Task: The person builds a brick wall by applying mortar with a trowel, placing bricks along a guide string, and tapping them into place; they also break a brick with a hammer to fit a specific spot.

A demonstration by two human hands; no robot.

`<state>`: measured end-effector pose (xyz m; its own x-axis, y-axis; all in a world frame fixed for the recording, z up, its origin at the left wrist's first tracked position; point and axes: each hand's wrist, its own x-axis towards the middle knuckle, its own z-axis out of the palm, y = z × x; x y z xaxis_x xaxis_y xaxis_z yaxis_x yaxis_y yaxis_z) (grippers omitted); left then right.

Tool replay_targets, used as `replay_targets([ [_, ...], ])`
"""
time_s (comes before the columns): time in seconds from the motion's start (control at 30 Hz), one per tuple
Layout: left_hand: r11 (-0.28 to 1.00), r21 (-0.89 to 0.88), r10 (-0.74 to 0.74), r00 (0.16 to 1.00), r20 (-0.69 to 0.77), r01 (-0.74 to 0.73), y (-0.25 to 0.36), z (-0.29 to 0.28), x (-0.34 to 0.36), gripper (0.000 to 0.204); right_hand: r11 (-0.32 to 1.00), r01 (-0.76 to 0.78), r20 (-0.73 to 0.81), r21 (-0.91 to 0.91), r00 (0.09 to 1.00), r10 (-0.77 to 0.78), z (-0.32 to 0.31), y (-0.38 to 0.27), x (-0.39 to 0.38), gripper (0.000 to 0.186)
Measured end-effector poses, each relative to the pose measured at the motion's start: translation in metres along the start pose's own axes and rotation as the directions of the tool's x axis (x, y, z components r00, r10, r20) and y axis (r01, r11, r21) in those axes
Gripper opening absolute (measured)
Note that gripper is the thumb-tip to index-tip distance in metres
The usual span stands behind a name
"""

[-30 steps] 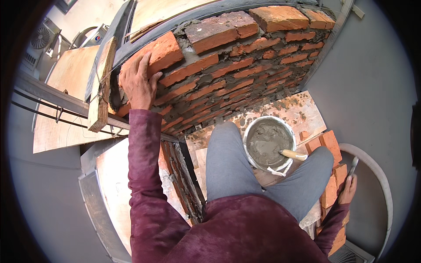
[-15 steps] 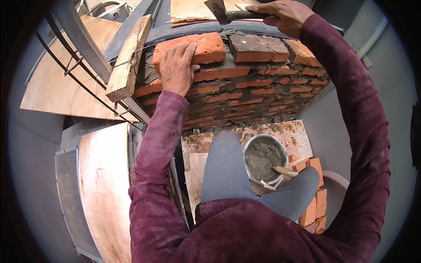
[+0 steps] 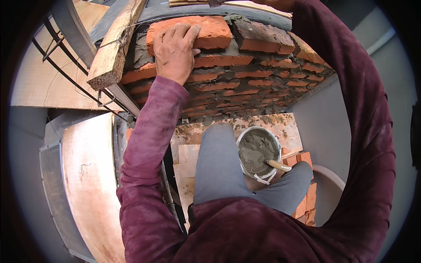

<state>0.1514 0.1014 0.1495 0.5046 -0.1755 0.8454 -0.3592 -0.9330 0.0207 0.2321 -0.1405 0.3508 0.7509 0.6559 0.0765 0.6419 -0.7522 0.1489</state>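
An orange brick (image 3: pixel 212 33) lies on the top course of the brick wall (image 3: pixel 237 74), at its left end. My left hand (image 3: pixel 176 52) grips the brick's left part, fingers over its top and thumb against its front face. At the upper edge my right hand (image 3: pixel 283 3) is mostly cut off. It holds a hammer (image 3: pixel 215 2) with a broad metal head, only partly in view above and behind the brick. A darker brick (image 3: pixel 263 37) sits to the right, with grey mortar between the two. A taut string (image 3: pixel 175 18) runs along the back of the top course.
A timber post (image 3: pixel 115 48) and steel bars (image 3: pixel 72 65) stand left of the wall. Between my legs is a bucket of mortar (image 3: pixel 258 151) with a wooden-handled tool (image 3: pixel 279 165) in it. Stacked bricks (image 3: pixel 310 197) are by my right leg. Plywood (image 3: pixel 90 179) leans at left.
The view has shifted, so the wall appears higher. My right hand and the hammer have moved up, mostly out of the picture. My left hand stays on the brick.
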Motion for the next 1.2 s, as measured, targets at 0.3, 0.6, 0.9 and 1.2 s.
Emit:
replay_targets([
  [0.3, 1.000, 0.019, -0.015, 1.000, 0.009, 0.015, 0.001, 0.001, -0.004, 0.056, 0.994, 0.004, 0.042, 0.110, 0.999, -0.009, 0.013, 0.002, 0.011, 0.042],
  [0.6, 0.999, 0.036, -0.011, 1.000, -0.004, 0.011, 0.001, 0.001, 0.000, 0.057, 0.996, 0.061, -0.057, 0.072, 0.997, -0.057, 0.009, -0.012, 0.007, 0.040],
  [0.9, 0.999, 0.021, -0.041, 0.999, 0.018, 0.041, 0.003, -0.001, -0.005, 0.058, 0.988, 0.097, 0.036, 0.117, 0.994, -0.102, 0.014, -0.021, 0.000, 0.040],
  [1.2, 0.998, 0.014, 0.055, 0.998, -0.022, -0.054, -0.014, 0.002, -0.006, 0.050, 0.986, 0.160, 0.133, -0.049, 0.979, -0.152, -0.005, -0.018, 0.019, 0.040],
])
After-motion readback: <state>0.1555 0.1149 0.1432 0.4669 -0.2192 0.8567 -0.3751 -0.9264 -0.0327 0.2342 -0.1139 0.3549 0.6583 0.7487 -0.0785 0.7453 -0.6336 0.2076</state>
